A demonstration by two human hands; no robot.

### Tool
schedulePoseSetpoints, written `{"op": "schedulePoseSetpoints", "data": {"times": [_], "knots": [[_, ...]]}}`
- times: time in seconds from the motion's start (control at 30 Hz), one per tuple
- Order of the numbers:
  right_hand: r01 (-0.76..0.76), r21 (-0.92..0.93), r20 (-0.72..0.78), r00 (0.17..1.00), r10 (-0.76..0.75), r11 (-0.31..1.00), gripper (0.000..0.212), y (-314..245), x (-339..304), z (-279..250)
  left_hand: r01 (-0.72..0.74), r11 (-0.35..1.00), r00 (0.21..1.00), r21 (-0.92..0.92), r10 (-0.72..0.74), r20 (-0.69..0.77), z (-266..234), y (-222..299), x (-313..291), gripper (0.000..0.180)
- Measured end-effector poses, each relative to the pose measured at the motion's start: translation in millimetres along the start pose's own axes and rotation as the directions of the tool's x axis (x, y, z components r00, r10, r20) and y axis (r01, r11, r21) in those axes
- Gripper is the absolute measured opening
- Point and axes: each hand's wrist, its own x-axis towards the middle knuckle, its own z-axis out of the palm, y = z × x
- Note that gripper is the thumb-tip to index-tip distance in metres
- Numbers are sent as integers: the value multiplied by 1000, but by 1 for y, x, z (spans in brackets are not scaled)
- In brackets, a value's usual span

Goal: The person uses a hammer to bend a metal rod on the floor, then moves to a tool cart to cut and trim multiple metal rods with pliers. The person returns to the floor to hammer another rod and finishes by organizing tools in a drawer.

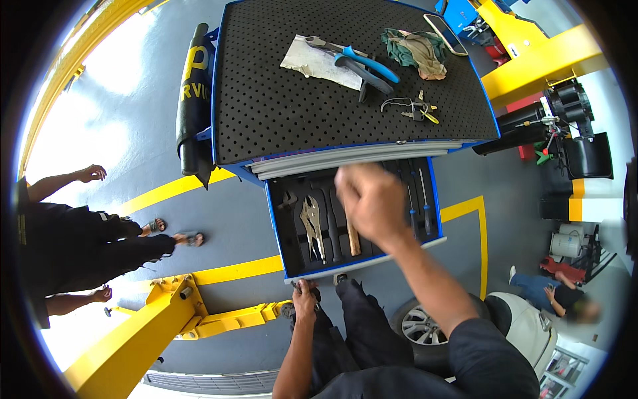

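Note:
My right hand (372, 203), blurred, is curled closed above the open tool drawer (292, 256); anything inside its fingers is hidden. Below it a wooden handle (353, 241) shows, its upper end covered by the hand. To the left lie a dark-handled tool (332, 229), locking pliers (311, 226) and an adjustable wrench (287, 200). Screwdrivers (425, 199) with blue parts line the drawer's right side. My left hand (304, 300) is low at the drawer's front edge, fingers closed around or against something dark that I cannot make out.
On the cabinet's perforated black top (266, 120) lie blue-handled pliers (372, 65) on a pale sheet (306, 60), a crumpled cloth (417, 52), keys (419, 112) and a phone (445, 33). A person (86, 239) stands left beyond a yellow lift arm (232, 320). A white car (518, 332) is at lower right.

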Motion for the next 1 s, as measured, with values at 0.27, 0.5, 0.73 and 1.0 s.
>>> {"op": "schedulePoseSetpoints", "data": {"times": [0.27, 0.5, 0.73, 1.0], "knots": [[109, -562, 95, 993, -67, 820, 70, 82, 204, -24, -36, 997, 997, 71, 41, -66, 25, 51, 19, 39], [-124, -31, -425, 900, 99, 992, 38, 34, 111, -56, -284, 958, 937, 30, 284, -203, 92, 158, 6, 50], [-403, 334, -197, 854, 481, 852, 42, -10, -107, -46, 30, 955, 962, -294, 52, 268, 132, 305, 59, 39], [-593, 285, -28, 780, 625, 753, 42, -6, -162, -53, 90, 869, 971, -486, 31, 235, 125, 293, 76, 45]]}}
